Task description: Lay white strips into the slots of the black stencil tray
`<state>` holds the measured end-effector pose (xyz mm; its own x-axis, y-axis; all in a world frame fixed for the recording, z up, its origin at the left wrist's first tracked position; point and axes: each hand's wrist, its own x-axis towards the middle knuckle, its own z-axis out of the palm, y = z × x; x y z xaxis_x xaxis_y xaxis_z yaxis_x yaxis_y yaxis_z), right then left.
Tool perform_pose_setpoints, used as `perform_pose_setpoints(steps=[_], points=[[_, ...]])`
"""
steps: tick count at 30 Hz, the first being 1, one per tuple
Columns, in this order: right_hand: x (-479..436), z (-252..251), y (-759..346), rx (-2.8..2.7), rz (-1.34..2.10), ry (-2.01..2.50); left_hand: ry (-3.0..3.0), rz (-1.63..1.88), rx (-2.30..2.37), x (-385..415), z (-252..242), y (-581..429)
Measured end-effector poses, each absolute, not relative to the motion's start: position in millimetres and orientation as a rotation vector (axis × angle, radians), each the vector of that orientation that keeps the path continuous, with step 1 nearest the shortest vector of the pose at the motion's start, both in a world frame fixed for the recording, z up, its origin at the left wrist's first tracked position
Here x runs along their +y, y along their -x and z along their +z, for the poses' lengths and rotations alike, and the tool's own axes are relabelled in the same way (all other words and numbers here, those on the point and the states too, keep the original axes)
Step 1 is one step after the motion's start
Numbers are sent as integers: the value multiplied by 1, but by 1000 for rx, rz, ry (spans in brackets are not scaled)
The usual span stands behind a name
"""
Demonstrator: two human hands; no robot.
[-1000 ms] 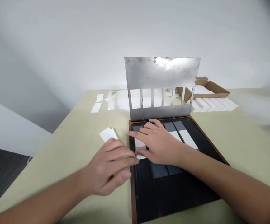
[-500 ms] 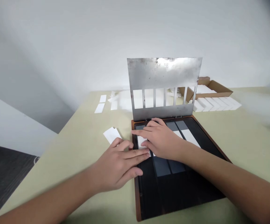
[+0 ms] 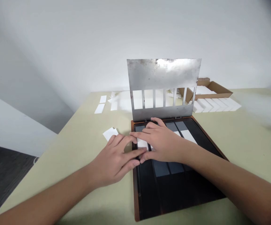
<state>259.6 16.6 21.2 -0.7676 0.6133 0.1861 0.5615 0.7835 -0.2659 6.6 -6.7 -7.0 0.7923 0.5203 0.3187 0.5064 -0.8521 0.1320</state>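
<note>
2 bare hands are held over a dark board framed in reddish-brown wood. A white strip is lying on the board's leftmost dark lane, and it is partly covered by both hands. The right hand is laid over the strip's far side, with its fingers slightly spread and curved. The left hand is brought in from the near left, with its fingers spread and its longest fingertips reaching the strip's near edge, just beside the right hand. Whether the strip is pinched cannot be told. 1 metal stencil plate with 6 slots is stood upright along the board's far edge. 2 further white strips are seen on the board, to the right of the hands. 1 loose white piece is lying on the pale green table just left of the board. White blocks are lined up beyond the board, in front of an open cardboard box.
</note>
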Motion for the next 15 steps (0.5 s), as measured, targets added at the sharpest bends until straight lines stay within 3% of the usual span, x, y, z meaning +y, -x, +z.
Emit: perform_pose_setpoints(steps=[9, 15], points=[[22, 17, -257, -2700, 268, 985, -2865, 756, 598, -9, -4, -2], [22, 15, -257, -2684, 283, 989, -2912, 608, 502, -16, 0, -9]])
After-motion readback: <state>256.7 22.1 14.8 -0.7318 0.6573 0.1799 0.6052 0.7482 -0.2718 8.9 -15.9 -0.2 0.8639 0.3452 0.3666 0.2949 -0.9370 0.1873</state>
